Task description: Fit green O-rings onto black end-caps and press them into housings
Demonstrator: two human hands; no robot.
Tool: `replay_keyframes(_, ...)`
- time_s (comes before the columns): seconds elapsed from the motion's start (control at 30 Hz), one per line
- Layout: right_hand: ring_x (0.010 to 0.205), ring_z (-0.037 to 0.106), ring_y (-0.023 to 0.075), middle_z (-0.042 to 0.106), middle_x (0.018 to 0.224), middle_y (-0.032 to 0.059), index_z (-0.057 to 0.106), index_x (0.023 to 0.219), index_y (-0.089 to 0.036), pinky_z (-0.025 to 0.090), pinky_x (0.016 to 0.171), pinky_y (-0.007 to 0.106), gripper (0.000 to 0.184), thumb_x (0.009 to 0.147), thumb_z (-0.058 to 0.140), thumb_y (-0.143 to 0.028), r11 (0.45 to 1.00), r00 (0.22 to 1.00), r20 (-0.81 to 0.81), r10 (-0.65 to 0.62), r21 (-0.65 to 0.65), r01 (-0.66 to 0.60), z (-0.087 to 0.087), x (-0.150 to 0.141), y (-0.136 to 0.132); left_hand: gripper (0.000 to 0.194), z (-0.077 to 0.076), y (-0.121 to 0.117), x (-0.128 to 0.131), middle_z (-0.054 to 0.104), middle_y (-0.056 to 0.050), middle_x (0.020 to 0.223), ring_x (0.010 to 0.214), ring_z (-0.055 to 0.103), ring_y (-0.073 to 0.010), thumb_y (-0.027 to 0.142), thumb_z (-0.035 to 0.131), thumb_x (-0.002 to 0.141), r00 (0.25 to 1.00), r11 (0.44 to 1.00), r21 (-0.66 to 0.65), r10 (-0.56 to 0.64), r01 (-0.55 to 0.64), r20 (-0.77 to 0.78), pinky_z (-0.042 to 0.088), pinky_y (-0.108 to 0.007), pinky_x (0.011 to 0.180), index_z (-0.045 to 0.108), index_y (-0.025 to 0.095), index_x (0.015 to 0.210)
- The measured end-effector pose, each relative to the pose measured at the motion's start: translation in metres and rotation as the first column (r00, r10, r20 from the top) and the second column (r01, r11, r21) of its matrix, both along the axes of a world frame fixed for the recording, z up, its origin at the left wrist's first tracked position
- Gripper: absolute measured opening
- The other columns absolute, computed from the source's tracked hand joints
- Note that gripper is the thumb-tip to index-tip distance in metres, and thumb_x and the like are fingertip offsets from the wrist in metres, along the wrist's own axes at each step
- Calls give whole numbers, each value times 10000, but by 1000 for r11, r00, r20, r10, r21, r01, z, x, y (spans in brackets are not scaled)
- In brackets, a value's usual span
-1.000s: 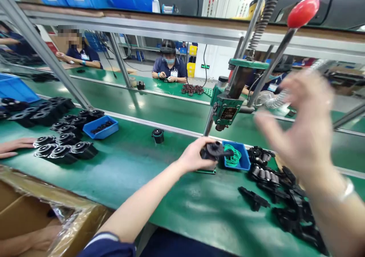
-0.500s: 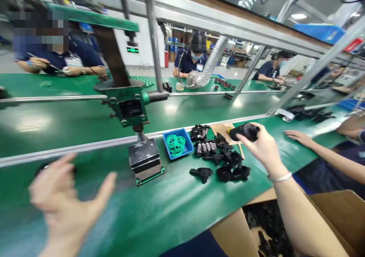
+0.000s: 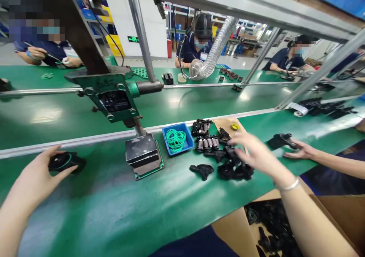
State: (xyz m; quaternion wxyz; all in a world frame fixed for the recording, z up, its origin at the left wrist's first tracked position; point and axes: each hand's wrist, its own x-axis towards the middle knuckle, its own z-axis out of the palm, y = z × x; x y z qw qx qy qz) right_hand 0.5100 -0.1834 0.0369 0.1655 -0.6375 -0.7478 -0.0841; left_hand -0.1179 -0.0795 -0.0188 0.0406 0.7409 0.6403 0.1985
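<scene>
My left hand [image 3: 42, 177] curves its thumb and fingers around a black rounded part with a green ring [image 3: 67, 162], at the left of the bench. My right hand [image 3: 258, 156], somewhat blurred, is above the right edge of a pile of black moulded parts [image 3: 235, 169]. Its fingers are apart and I see nothing held in them. A single black part [image 3: 202, 170] lies just left of that pile. Behind it are black parts with metal cylinders [image 3: 208, 143]. Green rings [image 3: 176, 140] fill a blue tray [image 3: 171, 153] nearby.
A bench press [image 3: 114, 101] rises above a metal block [image 3: 142, 150] between my hands. At right, a neighbour's hand [image 3: 303, 150] holds a black part [image 3: 279, 140]. A cardboard box [image 3: 336, 215] of black parts stands below the bench edge. Several people sit across the green bench [image 3: 102, 211].
My left hand has closed around the black part with the green ring. The black part has left my right hand, which moved down and left; the neighbour's hand now holds a black part.
</scene>
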Motion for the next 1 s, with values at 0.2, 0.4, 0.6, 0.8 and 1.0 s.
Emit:
replay_keyframes(0.2,1064,666,255,529,1433,118,677,1074,-191,610,867,406,392,824,489,46,848,874,-61,482,-216,-483,-58,-118,-25,523,12,-55,48,673,-71,1123,1046,668,-314,450,598,837,993,995,-14,-95,94,-67,538,-471,939,471,210,1284)
replay_keyframes(0.4,1287,559,261,504,1430,121,671,1120,-242,540,1024,435,205,926,607,-259,901,836,-400,375,-56,-430,-91,-140,-16,551,-18,-114,96,631,-103,1259,1163,615,-294,385,649,879,947,949,70,-313,308,68,533,-466,986,447,241,1371)
replay_keyframes(0.6,1297,547,304,640,1179,150,531,866,-193,447,1084,588,184,912,636,-338,952,814,-516,269,14,-305,-124,-173,-27,723,-30,-122,160,567,-110,1374,1272,567,-295,322,740,828,860,901,21,-421,434,290,510,-468,1060,368,286,1447)
replay_keyframes(0.8,1182,622,277,633,1203,150,560,1090,-198,529,1008,527,171,954,559,-300,929,826,-483,290,-64,-364,-117,-175,-38,843,-54,-123,178,519,-135,1427,1332,524,-306,235,769,781,757,916,-39,-306,400,578,463,-502,1115,290,272,1473)
replay_keyframes(1.0,1048,695,248,690,1157,108,628,1003,-215,588,917,419,145,928,606,-338,912,807,-519,283,-115,-394,-99,-171,-17,838,-66,-133,180,592,-136,1342,1277,575,-281,227,772,765,583,918,-131,-124,375,803,466,-489,1112,291,233,1451)
